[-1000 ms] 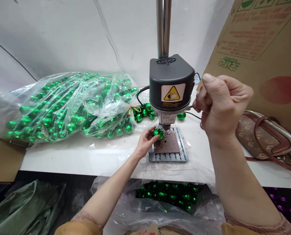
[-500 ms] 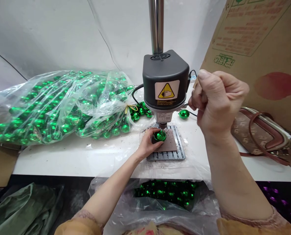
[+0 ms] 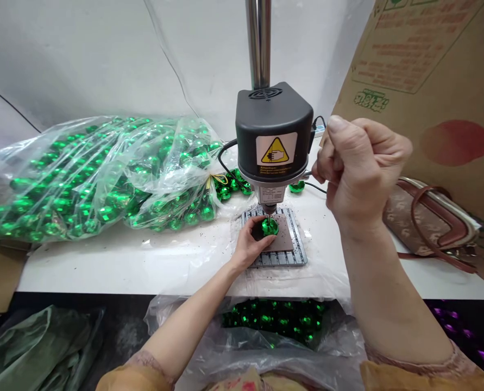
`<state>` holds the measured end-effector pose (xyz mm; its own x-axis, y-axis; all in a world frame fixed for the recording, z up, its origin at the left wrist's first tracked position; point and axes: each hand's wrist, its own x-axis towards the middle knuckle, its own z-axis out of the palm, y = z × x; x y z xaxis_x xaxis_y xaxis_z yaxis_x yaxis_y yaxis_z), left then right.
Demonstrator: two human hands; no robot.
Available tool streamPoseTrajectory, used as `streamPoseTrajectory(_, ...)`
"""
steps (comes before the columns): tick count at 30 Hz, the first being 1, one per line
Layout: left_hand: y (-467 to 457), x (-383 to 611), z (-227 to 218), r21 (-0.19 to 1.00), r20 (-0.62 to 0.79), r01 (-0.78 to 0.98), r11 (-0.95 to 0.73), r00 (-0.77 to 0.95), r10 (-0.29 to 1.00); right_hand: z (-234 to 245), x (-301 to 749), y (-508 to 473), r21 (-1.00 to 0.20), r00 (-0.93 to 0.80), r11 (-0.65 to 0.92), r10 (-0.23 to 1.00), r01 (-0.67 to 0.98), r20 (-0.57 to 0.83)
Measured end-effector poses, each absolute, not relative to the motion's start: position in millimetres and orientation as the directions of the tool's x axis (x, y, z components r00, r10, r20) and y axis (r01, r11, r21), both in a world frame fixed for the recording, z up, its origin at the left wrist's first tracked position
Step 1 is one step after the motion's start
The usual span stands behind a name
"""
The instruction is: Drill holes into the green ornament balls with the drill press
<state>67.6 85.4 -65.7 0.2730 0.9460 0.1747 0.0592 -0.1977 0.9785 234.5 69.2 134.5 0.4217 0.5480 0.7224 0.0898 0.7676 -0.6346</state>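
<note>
My left hand (image 3: 250, 243) grips a shiny green faceted ball (image 3: 270, 227) between thumb and fingers, under the bit of a small black drill press (image 3: 275, 133). The ball rests on a brown board (image 3: 283, 239) lying on the slotted metal base (image 3: 299, 255). Up on the right, my right hand (image 3: 359, 163) is closed in a fist around the press's feed lever (image 3: 307, 175); only a short piece of that lever shows beside the fingers. Dark specks lie scattered around the base.
A clear bag (image 3: 90, 179) full of green balls lies on the white table (image 3: 103, 266) at left. Behind the press sits a loose green ball (image 3: 297, 186). A handbag (image 3: 425, 222) and a cardboard box (image 3: 429, 81) stand at right. Below the table edge, more green balls (image 3: 274, 320) fill a plastic bag.
My left hand and the green ball have shifted slightly right, and the drill bit now shows at the ball's top. My right hand stays on the lever. The camera view has shifted a little.
</note>
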Motion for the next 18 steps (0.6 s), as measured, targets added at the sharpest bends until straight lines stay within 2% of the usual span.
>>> streamPoseTrajectory(7, 85, 66, -65, 0.972, 0.171, 0.110, -0.208, 0.281, 0.944, 133, 231, 66, -0.606, 0.433, 0.790, 0.518, 0.087, 0.738)
streamPoseTrajectory(18, 88, 64, -72, 0.956, 0.206, 0.137, -0.258, 0.312, 0.928, 102, 223, 53, -0.544, 0.496, 0.815, 0.395, 0.200, 0.774)
